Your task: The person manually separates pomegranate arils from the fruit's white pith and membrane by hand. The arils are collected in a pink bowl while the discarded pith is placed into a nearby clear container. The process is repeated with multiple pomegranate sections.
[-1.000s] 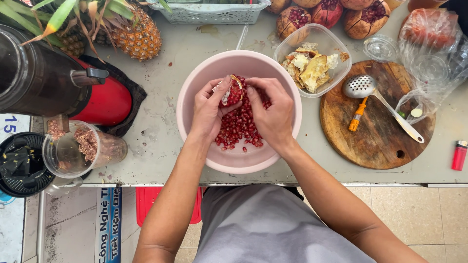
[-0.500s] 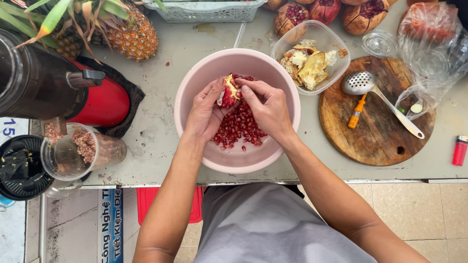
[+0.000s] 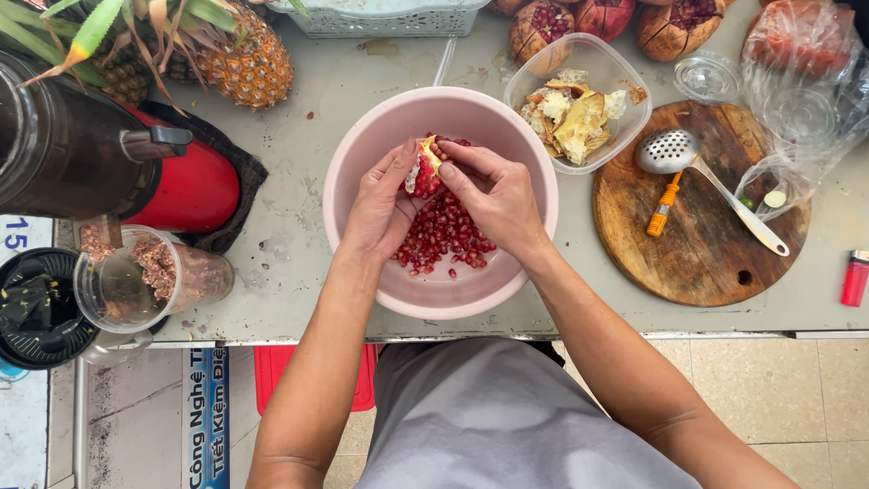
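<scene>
Over a pink bowl (image 3: 362, 154), my left hand (image 3: 380, 204) cups a broken piece of pomegranate (image 3: 423, 172) with red seeds and pale pith. My right hand (image 3: 493, 195) presses its fingertips against the top of that piece. A heap of loose red seeds (image 3: 444, 240) lies in the bottom of the bowl, partly hidden by both hands.
A clear tub of peel scraps (image 3: 579, 113) stands right of the bowl. A round wooden board (image 3: 697, 244) carries a slotted spoon (image 3: 674, 152) and an orange-handled tool (image 3: 663, 204). Cut pomegranates (image 3: 679, 23) line the back. A red juicer (image 3: 181, 186), pineapples (image 3: 249, 63), a pulp container (image 3: 145, 276) and a red lighter (image 3: 854, 279) are about.
Both hands have shifted slightly left and up in the bowl. The pomegranate piece has been turned, and the right fingers now sit over its top.
</scene>
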